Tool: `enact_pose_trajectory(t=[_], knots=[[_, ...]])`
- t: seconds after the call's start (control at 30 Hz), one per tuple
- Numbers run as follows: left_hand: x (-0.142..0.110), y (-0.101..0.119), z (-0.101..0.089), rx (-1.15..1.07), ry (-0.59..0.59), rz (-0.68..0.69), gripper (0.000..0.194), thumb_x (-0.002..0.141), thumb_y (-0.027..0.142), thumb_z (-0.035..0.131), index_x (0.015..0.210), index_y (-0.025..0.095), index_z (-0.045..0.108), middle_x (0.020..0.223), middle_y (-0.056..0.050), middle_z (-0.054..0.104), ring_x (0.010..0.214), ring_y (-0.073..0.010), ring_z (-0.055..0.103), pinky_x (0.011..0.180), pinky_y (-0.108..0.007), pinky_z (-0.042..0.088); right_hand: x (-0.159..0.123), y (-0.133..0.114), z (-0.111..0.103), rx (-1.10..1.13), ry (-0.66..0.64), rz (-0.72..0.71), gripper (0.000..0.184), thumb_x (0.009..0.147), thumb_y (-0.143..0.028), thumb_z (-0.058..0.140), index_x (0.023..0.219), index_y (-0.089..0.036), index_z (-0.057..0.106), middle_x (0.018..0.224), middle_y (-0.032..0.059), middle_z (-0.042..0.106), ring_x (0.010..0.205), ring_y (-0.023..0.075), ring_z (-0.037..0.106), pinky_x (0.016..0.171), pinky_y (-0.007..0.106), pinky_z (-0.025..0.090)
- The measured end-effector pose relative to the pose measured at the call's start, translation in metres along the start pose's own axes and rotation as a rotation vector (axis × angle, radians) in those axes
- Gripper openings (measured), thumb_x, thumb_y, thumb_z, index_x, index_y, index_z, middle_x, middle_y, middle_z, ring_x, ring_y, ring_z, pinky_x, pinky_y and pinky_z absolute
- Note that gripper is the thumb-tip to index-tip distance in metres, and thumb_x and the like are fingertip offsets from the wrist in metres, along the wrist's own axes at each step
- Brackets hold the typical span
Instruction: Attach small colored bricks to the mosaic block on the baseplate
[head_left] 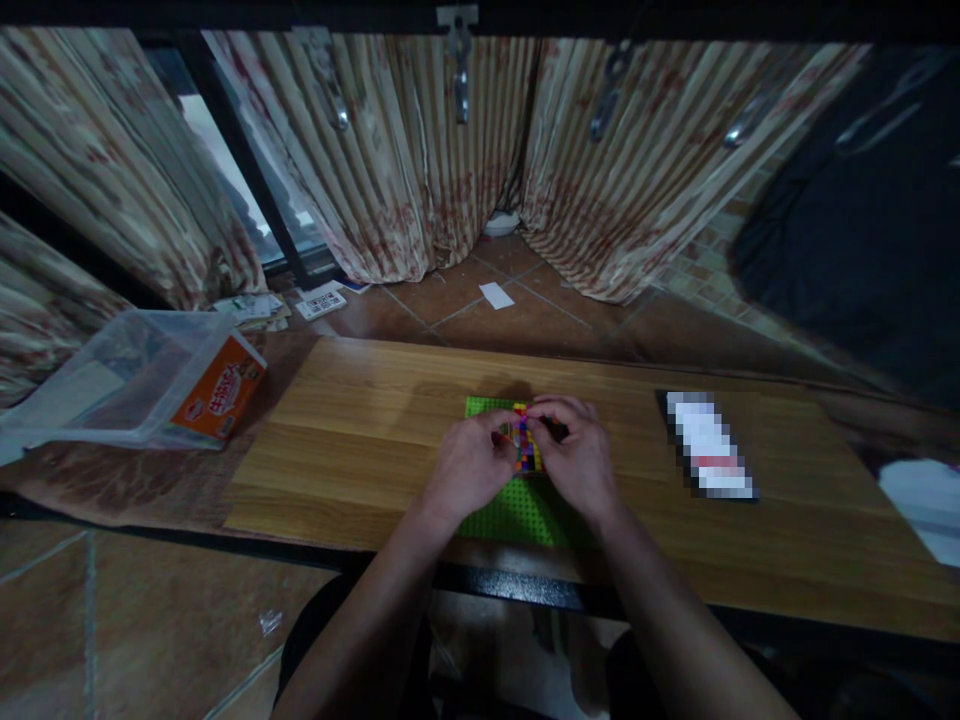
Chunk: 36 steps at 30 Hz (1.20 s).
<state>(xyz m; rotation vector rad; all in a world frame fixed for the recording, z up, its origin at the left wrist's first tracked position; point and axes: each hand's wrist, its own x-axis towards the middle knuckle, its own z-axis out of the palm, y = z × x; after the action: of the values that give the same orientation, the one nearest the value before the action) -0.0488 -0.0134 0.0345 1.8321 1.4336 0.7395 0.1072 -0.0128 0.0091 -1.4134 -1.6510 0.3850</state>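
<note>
Toy building bricks [528,455], red, yellow, orange and purple, packed toward the far side of green studded baseplate [517,512], dead between left hand [474,462] and right hand [576,450]! Left grip in from the near side, thumb and fingers curled round to a narrow gap at the bricks' left flank. Right grip opposite, thumb and forefinger drawn close together over the bricks, nearly closed. Any loose piece between those fingertips? Can't tell, too small and too shaded. Baseplate right up near the front of the wood-topped desk [360,400], lower edge just behind the dark front rim [525,583], both forearms [675,590] across that rim. Broad run of wood grain out to the left, all the way to the slanting end; beyond it, clear plastic bin [139,375] with orange label [221,390], well apart from the hands. Tighter on the right: phone-like slab [709,445], face pixelated, between right hand and desk's right end. Over at that end, white sheet [926,500]. Behind the far edge, tiled floor [420,310] and patterned curtains [390,180].
</note>
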Motion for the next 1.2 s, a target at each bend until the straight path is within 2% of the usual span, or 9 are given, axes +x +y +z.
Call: enact_pose_trajectory(t=[0.73, 0.97, 1.07, 1.2], knots=[[-0.0008, 0.0046, -0.0009, 0.045, -0.005, -0.026, 0.048, 0.079, 0.01, 0.052, 0.121, 0.02, 0.073, 0.068, -0.001, 0.07, 0.064, -0.0174, 0.064, 0.074, -0.032, 0.055, 0.0032, 0.0001, 0.0029, 0.045, 0.01, 0.043, 0.014, 0.083, -0.023, 0.059, 0.08, -0.025, 0.073, 0.096, 0.0061, 0.072, 0.099, 0.025, 0.062, 0.094, 0.045, 0.046], [-0.0006, 0.0023, 0.0006, 0.045, 0.01, -0.009, 0.046, 0.079, 0.01, 0.052, 0.119, 0.021, 0.073, 0.073, -0.001, 0.073, 0.064, -0.017, 0.065, 0.071, -0.03, 0.053, 0.0053, 0.0017, 0.003, 0.074, -0.013, 0.068, 0.015, 0.081, -0.023, 0.058, 0.078, -0.025, 0.073, 0.093, 0.005, 0.072, 0.097, 0.0238, 0.063, 0.094, 0.043, 0.046], [-0.0001, 0.0004, 0.0014, 0.054, 0.012, 0.0, 0.046, 0.078, 0.009, 0.053, 0.118, 0.021, 0.074, 0.073, -0.001, 0.073, 0.064, -0.0171, 0.065, 0.071, -0.03, 0.054, 0.0059, 0.0039, 0.0041, 0.092, -0.008, 0.113, 0.015, 0.08, -0.026, 0.06, 0.085, -0.025, 0.074, 0.092, 0.005, 0.073, 0.096, 0.0244, 0.064, 0.092, 0.043, 0.047], [0.0004, -0.0015, 0.0021, 0.058, 0.02, 0.003, 0.047, 0.077, 0.008, 0.054, 0.118, 0.021, 0.074, 0.073, -0.001, 0.073, 0.066, -0.0174, 0.066, 0.074, -0.031, 0.054, 0.0069, 0.008, 0.0052, 0.139, -0.022, 0.165, 0.028, 0.078, -0.026, 0.061, 0.103, -0.025, 0.074, 0.101, 0.0054, 0.074, 0.1, 0.0249, 0.065, 0.095, 0.044, 0.048]])
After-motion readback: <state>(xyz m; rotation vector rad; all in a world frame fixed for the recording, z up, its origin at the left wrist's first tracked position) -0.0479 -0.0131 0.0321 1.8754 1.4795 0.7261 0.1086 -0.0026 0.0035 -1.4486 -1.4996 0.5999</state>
